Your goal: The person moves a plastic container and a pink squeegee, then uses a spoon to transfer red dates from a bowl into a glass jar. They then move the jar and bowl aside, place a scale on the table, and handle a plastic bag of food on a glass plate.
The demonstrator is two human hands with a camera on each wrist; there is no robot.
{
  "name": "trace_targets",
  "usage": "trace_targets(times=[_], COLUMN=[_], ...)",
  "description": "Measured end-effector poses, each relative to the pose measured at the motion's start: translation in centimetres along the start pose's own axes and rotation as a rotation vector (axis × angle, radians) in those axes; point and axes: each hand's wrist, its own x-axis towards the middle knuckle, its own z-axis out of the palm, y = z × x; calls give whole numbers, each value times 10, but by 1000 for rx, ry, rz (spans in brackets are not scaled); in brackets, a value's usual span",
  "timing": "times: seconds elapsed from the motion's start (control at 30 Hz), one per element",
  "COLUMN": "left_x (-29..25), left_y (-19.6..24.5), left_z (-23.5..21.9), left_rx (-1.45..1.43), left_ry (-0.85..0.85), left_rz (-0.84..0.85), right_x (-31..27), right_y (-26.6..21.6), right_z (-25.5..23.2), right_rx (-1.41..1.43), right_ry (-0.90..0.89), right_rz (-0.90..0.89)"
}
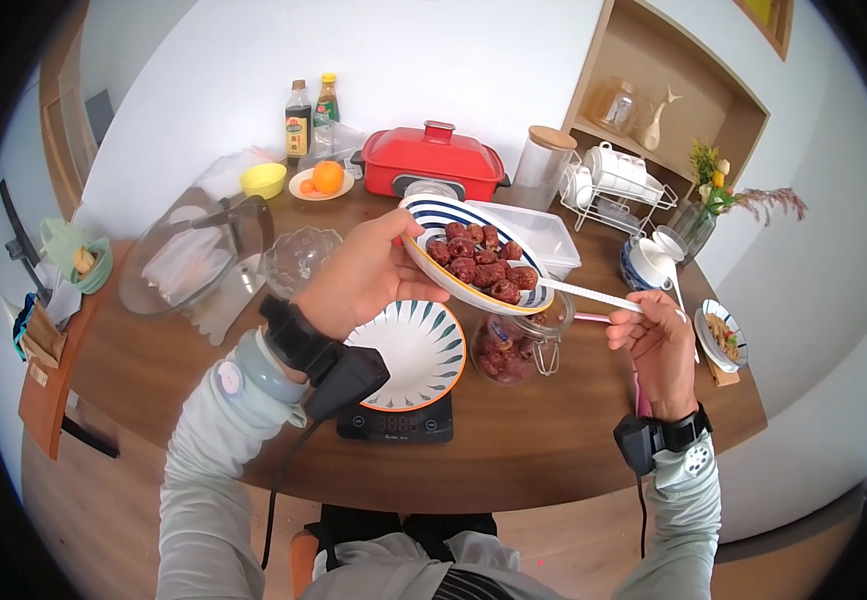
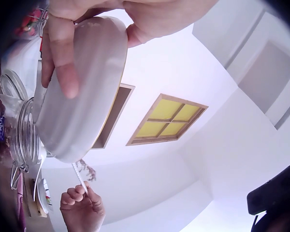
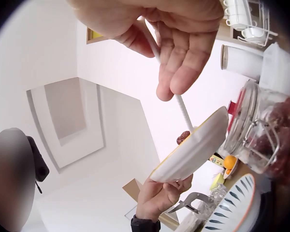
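My left hand (image 1: 364,265) grips a striped bowl (image 1: 451,212) by its left side, thumb at the rim and fingers against the underside. The bowl tilts down toward the right. Dark red, wrinkled dried fruits (image 1: 464,268) fill its middle. In my right hand (image 1: 659,350) is a white spoon (image 1: 604,296), pinched by its ribbed handle, its head in the bowl among the fruits. Just below the bowl stands a glass clip-top jar (image 1: 499,355) holding more of these fruits. A leaf-patterned plate (image 1: 394,365) sits on a black kitchen scale (image 1: 394,424).
Behind stand a red electric cooker (image 1: 434,160), a plastic container (image 1: 544,240) and a cup rack (image 1: 619,185). A glass lid (image 1: 194,260) and a clear glass bowl (image 1: 299,260) lie left. A small dish of food (image 1: 722,335) is at the right edge.
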Motion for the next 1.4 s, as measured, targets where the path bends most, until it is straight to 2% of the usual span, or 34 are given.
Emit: trace_targets(times=[0.23, 0.43, 0.57, 0.73, 0.83, 1.0, 1.1, 1.4], left_x=[-3, -11, -13, -12, -11, -10, -13, -11], left_y=[4, 1, 2, 4, 5, 4, 6, 6], left_z=[-2, -4, -14, -18, -15, -9, -5, 5], left_rx=[27, 49, 52, 61, 56, 2, 2, 52], left_ry=[8, 1, 17, 37, 37, -41, -61, -69], left_rz=[15, 47, 48, 52, 38, 7, 22, -19], right_x=[5, 6, 3, -11, -16, -6, -9, -2], right_y=[7, -3, -12, -13, -18, -14, -13, 5], right_z=[-14, -23, -27, -21, -8, 7, 8, -9], right_rx=[105, 150, -53, -548, -559, -516, -472, -14], right_ry=[11, 91, 147, -112, -66, -198, -200, -39], right_rz=[13, -63, -177, -198, -434, -386, -335, -105])
